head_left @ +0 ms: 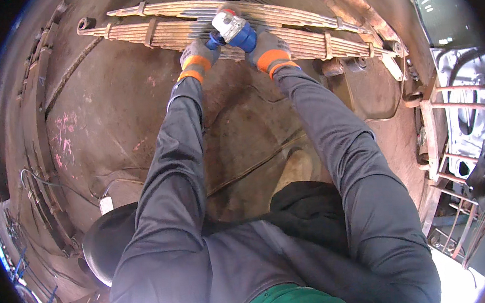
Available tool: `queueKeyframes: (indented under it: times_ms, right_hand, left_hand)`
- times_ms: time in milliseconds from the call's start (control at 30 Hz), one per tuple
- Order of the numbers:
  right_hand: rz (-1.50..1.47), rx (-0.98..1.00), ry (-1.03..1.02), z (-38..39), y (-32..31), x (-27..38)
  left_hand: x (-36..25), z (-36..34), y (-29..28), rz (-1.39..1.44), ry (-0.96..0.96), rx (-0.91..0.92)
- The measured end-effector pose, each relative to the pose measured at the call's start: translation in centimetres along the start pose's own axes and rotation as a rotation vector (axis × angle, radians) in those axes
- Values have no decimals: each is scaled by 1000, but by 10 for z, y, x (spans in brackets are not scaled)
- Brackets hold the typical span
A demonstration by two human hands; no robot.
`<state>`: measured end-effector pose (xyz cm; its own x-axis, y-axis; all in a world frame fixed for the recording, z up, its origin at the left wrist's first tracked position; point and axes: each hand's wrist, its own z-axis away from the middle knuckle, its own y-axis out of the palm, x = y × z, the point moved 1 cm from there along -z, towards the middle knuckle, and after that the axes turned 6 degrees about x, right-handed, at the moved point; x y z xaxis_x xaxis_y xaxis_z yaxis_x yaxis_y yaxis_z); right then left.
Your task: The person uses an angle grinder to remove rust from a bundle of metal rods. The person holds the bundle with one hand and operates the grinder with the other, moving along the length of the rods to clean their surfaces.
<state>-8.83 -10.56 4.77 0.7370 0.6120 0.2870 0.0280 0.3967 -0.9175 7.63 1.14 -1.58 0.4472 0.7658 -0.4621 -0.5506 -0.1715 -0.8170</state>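
A blue and silver angle grinder (235, 30) rests over two rusty stacked leaf springs (302, 41) lying crosswise in the upper middle, with a greyer patch of metal around the tool. My left hand (199, 56), in a grey and orange glove, is closed on the blue side handle. My right hand (269, 52), gloved alike, is closed round the grinder's blue body. Both forearms reach up from the lower edge in dark sleeves. The grinder's disc is mostly hidden beneath its guard and body.
More long spring bars (42, 144) lie along the left, near a thin cable (63, 185). Cords cross the brown floor (138, 131). At the right stand a rusty metal rack (430, 136), a silver car door panel (468, 122) and dark glass (445, 13).
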Motion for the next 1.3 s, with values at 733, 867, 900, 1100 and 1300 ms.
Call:
queueKeyframes:
  times_ms: [733,867,900,1100,1300]
  right_hand:
    - [-47,-181,248,54,-9,-116]
    - [-51,-171,213,49,-4,-112]
    - [-65,-177,193,48,-3,-109]
    - [-23,-114,245,43,-6,-95]
    - [-25,-82,158,39,-11,-74]
  left_hand:
    - [-101,37,55,23,320,121]
    - [-95,36,52,32,306,95]
    - [-93,35,50,13,282,91]
    - [-86,32,45,-35,222,63]
    - [-69,26,38,-51,170,26]
